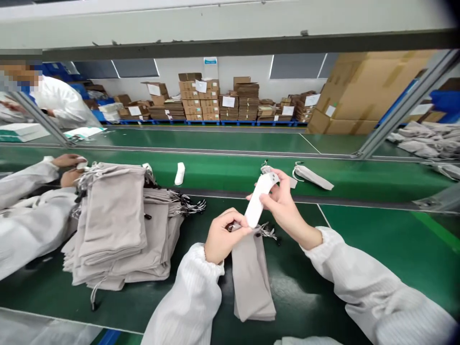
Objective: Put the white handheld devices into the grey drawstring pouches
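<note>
A slim white device with rounded ends [257,203] is held aslant between my two hands; its exact kind I cannot make out. My right hand [282,201] grips its upper end, where small dark marks show. At the lower end, my left hand [226,235] pinches it between thumb and fingers. Below them, a few narrow grey drawstring pouches [251,282] lie stacked on the dark green work surface, their cords bunched at the top. Part of another grey pouch [293,182] shows behind my right hand.
A tall pile of grey drawstring pouches [113,215] stands left, beside a co-worker's hands [70,167]. On the green conveyor belt [215,175] lie a white device [179,173] and a filled pouch [313,177]. A metal post [391,105] rises at right; an overhead beam crosses above.
</note>
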Motion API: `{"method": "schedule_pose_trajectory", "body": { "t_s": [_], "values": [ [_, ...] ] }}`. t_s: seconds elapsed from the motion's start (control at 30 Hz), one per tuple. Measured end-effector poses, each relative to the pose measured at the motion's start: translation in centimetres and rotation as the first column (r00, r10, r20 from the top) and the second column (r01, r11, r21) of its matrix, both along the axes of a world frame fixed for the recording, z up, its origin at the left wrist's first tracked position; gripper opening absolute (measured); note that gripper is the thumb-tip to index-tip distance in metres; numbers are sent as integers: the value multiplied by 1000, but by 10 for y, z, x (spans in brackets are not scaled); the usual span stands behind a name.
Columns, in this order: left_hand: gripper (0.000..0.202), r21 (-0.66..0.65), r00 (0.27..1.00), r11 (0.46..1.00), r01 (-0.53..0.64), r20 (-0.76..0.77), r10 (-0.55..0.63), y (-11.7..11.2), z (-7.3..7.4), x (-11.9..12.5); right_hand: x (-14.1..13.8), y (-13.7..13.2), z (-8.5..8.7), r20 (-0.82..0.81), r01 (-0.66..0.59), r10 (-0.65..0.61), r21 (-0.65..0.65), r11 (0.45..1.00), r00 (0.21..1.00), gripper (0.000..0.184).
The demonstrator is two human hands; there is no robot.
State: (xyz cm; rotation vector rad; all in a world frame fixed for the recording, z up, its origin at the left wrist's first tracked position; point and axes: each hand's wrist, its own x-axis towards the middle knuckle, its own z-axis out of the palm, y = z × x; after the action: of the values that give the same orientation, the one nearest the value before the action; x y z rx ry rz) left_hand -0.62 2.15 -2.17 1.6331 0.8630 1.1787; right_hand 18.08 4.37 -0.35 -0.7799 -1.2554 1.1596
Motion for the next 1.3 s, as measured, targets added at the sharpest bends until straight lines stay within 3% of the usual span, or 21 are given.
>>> {"method": "schedule_pose_trajectory", "body": {
  "t_s": [0.17,0.3,0.4,0.53,0.63,0.73,0.8,0.87,0.93,1.0,1.1,1.13,1.2,1.27,1.3],
  "values": [
    [7,-3,999,999,32,-25,-33,-9,7,7,9,-9,-14,-7,0,1,19,1000,1000,54],
    [12,108,976,992,61,-215,-36,-8,12,-3,16,-6,-10,-8,108,-108,60,992,994,54],
    [12,172,961,983,58,-277,-8,-10,15,-6,16,-9,-5,-14,109,-108,82,991,994,58],
    [7,159,986,986,43,-165,-16,-14,20,2,12,-18,-3,28,43,-47,110,993,999,56],
    [7,133,994,985,-113,10,113,-14,25,12,10,-24,-3,239,-81,41,163,983,970,28],
    [9,69,977,979,-192,106,184,-10,28,14,12,-28,-1,445,-227,166,87,970,880,33],
    [12,20,976,983,-183,120,180,-4,27,6,17,-32,3,396,-284,286,-64,957,873,25],
    [16,-60,957,976,-209,191,217,2,24,-6,26,-37,14,196,-282,316,-180,942,928,12],
    [17,-149,923,958,-244,267,276,7,19,-17,37,-40,29,-15,-223,224,-206,953,974,12],
    [19,-171,934,959,-227,240,264,9,11,-20,45,-39,46,-112,-132,113,-174,976,987,14],
    [24,-14,984,984,-179,-16,178,7,-9,-13,47,-17,63,-107,93,-93,-6,996,990,13],
    [26,63,977,984,-164,-131,171,6,-17,-9,44,-4,66,-90,187,-179,89,978,980,11],
    [26,209,917,971,-113,-356,183,5,-33,-4,36,28,64,-24,338,-347,297,893,937,3],
    [25,299,833,953,-41,-517,198,5,-45,-3,22,65,54,153,343,-449,450,825,880,9],
    [23,328,798,945,-15,-566,209,6,-50,-4,12,84,46,278,293,-468,494,819,839,19]
  ]
}}
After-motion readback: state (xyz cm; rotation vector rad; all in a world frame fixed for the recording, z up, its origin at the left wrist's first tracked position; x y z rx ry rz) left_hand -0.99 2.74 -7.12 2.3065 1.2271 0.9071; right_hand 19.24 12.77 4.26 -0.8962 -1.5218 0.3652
